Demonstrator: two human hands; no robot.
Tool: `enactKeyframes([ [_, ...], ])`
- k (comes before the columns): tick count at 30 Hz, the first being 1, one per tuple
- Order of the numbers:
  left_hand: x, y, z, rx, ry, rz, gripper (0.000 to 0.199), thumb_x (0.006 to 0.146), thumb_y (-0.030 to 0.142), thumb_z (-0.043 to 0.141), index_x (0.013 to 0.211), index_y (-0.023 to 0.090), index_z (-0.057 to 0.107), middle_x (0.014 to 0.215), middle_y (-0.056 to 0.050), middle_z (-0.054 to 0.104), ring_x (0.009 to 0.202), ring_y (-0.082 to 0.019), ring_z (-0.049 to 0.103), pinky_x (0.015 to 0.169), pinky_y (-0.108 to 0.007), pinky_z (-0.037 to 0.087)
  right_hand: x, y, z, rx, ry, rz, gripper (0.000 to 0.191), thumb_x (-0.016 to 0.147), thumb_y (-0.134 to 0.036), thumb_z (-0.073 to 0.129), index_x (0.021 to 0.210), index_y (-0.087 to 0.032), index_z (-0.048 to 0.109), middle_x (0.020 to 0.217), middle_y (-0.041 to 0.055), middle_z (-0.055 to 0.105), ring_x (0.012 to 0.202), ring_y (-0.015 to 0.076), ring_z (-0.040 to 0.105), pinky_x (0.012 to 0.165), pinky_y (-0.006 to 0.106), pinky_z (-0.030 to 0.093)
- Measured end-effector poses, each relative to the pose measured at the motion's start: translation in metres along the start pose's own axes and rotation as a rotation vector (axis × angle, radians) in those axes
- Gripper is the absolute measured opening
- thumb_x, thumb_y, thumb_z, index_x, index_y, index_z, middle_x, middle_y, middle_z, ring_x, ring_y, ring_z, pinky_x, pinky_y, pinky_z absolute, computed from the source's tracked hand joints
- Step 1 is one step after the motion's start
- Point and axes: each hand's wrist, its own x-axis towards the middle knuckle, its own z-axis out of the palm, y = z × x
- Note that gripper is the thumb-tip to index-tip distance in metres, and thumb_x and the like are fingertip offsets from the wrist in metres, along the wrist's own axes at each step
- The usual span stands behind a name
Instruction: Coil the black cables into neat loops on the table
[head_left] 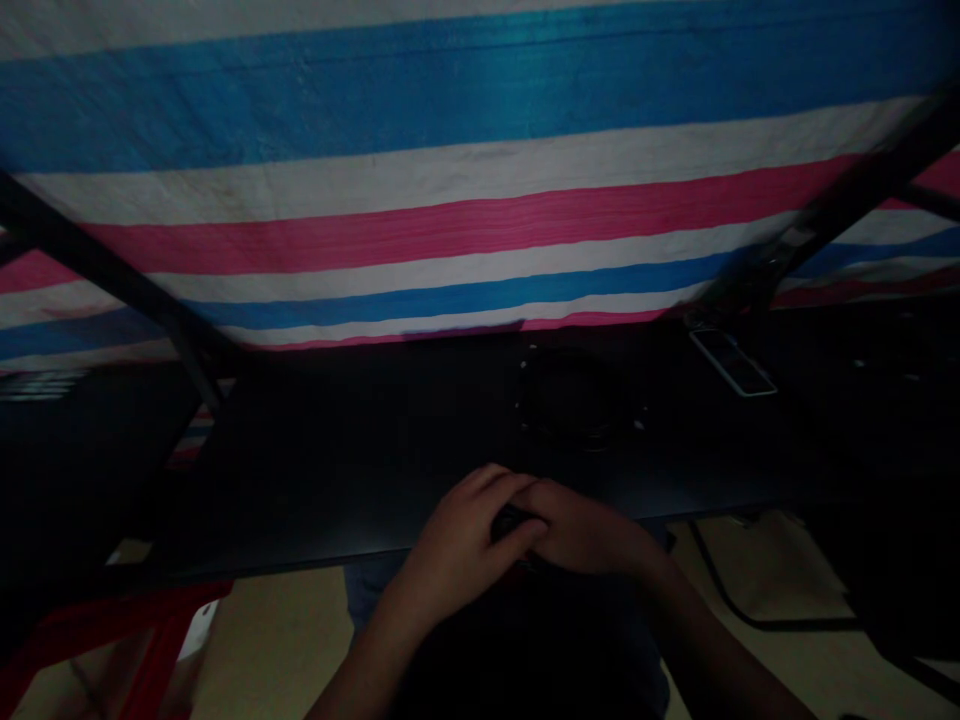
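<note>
Both my hands meet at the front edge of the black table (315,450). My left hand (457,535) is closed around a small black object (511,520), its thumb pointing across toward the other hand. My right hand (581,528) presses against the same object from the right, and its fingers are partly covered by the left ones. Most of the object is hidden between the palms, and its kind cannot be made out. On the table just beyond the hands lies a dark round thing (574,395), too dim to identify, with a few small pale specks around it.
A flat phone-like device (733,362) with a pale rim lies at the back right. Behind the table hangs a striped sheet (450,230), flanked by slanting black frame bars (97,260). A red stool (142,640) stands at lower left. The light is very dim.
</note>
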Motion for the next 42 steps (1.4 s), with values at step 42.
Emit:
enactKeyframes([
  [42, 0.011, -0.034, -0.021, -1.111, 0.803, -0.283, 0.049, 0.076, 0.037, 0.085, 0.062, 0.019, 0.041, 0.047, 0.011, 0.030, 0.039, -0.004, 0.022, 0.040, -0.019, 0.021, 0.022, 0.083, 0.061, -0.153, 0.651, 0.343, 0.005, 0.085, -0.020, 0.060, 0.087, -0.020, 0.065, 0.093, 0.0105, 0.069, 0.088, 0.0269, 0.067, 0.079, 0.038, 0.048],
])
